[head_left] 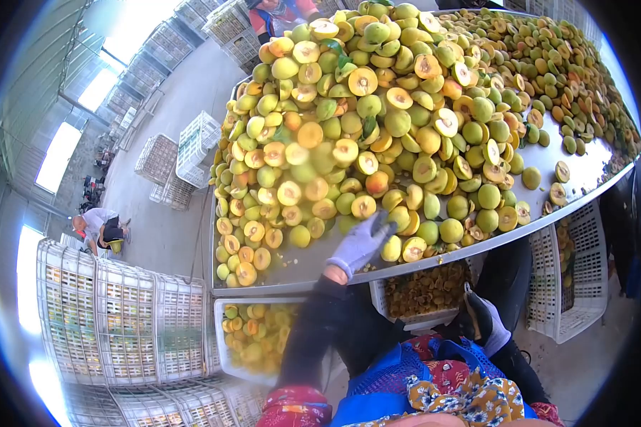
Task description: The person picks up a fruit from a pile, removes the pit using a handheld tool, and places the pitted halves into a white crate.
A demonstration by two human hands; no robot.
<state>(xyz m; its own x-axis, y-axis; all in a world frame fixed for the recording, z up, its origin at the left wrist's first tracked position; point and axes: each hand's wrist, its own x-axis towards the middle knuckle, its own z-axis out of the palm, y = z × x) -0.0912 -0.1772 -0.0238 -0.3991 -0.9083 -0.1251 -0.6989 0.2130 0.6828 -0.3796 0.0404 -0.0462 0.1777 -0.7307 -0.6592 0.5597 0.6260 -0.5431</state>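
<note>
A big heap of green-yellow apricots [363,82], many cut in half with stones showing, covers the metal table [299,267]. My left hand [360,245], in a pale glove with dark fingertips, reaches over the table's front edge. Its fingers stretch out to the whole and halved fruit at the heap's near side. Down by my lap, my right hand [493,324], gloved too, is closed around a slim hand tool [468,289] with a metal tip; its kind is unclear. Below the table edge sits a crate of brownish fruit pieces [424,292].
A white crate of apricots [256,334] stands below the table at left, beside stacked white crates [128,313]. Another white crate [577,277] is at right. One person [100,228] bends over at far left; another person [281,14] stands across the table.
</note>
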